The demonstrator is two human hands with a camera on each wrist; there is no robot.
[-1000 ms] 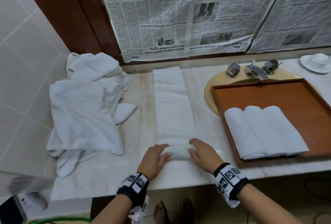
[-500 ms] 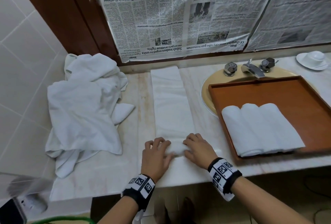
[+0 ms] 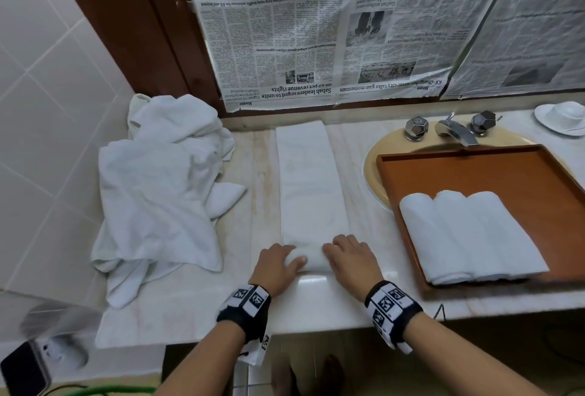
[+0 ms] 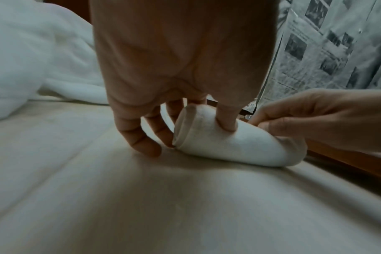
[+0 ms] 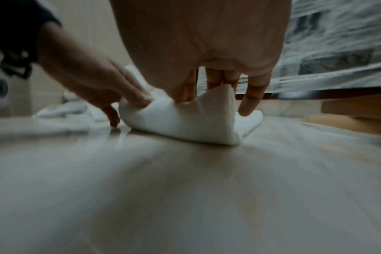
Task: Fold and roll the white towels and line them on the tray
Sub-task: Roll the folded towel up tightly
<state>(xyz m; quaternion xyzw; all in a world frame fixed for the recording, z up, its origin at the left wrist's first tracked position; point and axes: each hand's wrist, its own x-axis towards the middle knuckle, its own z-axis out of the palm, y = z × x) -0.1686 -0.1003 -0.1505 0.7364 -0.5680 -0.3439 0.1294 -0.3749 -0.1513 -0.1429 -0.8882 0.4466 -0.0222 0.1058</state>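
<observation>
A long folded white towel strip (image 3: 308,180) lies on the marble counter, pointing away from me. Its near end is rolled up into a short roll (image 3: 313,261). My left hand (image 3: 280,264) grips the roll's left end (image 4: 228,147), thumb on the near side and fingers curled behind it. Gripping the right end (image 5: 180,123) the same way is my right hand (image 3: 346,254). The wooden tray (image 3: 474,167) sits to the right over the basin, with three rolled white towels (image 3: 468,237) lined side by side at its near edge.
A crumpled pile of white towels (image 3: 158,186) covers the counter's left side against the tiled wall. The tap and its two knobs (image 3: 452,128) stand behind the tray, and a white cup on a saucer (image 3: 562,117) is at the far right. Newspaper covers the wall behind.
Both hands have moved away from me along the strip, turning the near end over. The roll is thicker and lies farther from the counter's front edge.
</observation>
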